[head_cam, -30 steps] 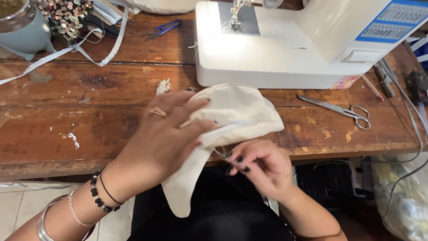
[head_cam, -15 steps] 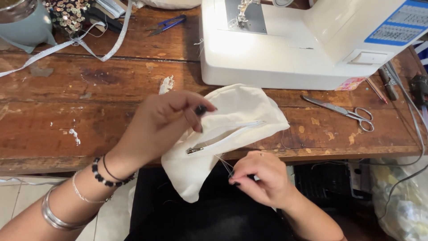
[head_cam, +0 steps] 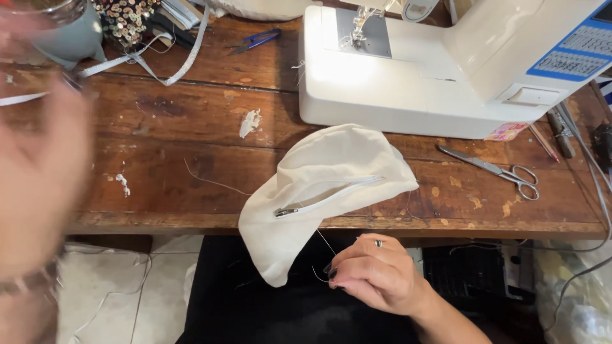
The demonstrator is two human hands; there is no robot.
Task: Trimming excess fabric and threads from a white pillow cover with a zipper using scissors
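Observation:
A cream fabric pouch (head_cam: 319, 162) with a white zipper (head_cam: 325, 199) lies on the wooden table (head_cam: 178, 127), its lower end hanging over the front edge. Below that edge, over my lap, my right hand (head_cam: 376, 275) pinches a thin thread (head_cam: 326, 243) that runs up to the pouch. My left hand (head_cam: 38, 178) is raised close to the camera at the far left. It is badly blurred, away from the pouch, and its fingers cannot be made out. Bangles show at its wrist.
A white sewing machine (head_cam: 446, 64) stands at the back right. Steel scissors (head_cam: 503, 171) lie to the right of the pouch. Blue snips (head_cam: 255, 39), a white measuring tape (head_cam: 159, 70) and a teal jar (head_cam: 64, 38) sit at the back left. Cables hang at the right.
My left hand has let go of the pouch and swung up and to the left. The pouch now rests alone on the table edge. My right hand stays low, still pinching the thread.

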